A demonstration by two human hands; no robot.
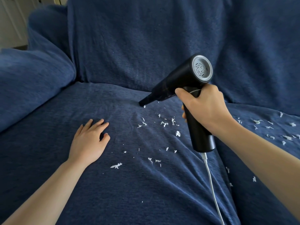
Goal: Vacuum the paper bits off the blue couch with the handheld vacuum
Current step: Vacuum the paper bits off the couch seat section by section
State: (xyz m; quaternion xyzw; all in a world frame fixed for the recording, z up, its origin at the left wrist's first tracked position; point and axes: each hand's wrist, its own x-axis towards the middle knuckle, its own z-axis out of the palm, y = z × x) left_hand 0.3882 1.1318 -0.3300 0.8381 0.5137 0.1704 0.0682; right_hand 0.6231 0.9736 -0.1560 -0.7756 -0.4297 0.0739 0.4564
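Flat on the blue couch [48,159] is laid the left hand [88,143], fingers [97,124] wide; the handheld vacuum [186,82] is gripped by the right hand [206,108], nozzle at paper bits [164,123].

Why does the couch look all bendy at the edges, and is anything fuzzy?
Head view: the wide lens curves the couch near the edges; the vacuum and paper bits in the middle look sharp; soft daylight, no glare.

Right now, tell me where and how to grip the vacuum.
Grip the vacuum by its straight black handle, just under the barrel, coming from the right as the right hand does. The handle hangs clear of the couch; the cord leaves its bottom end, so stay above that.
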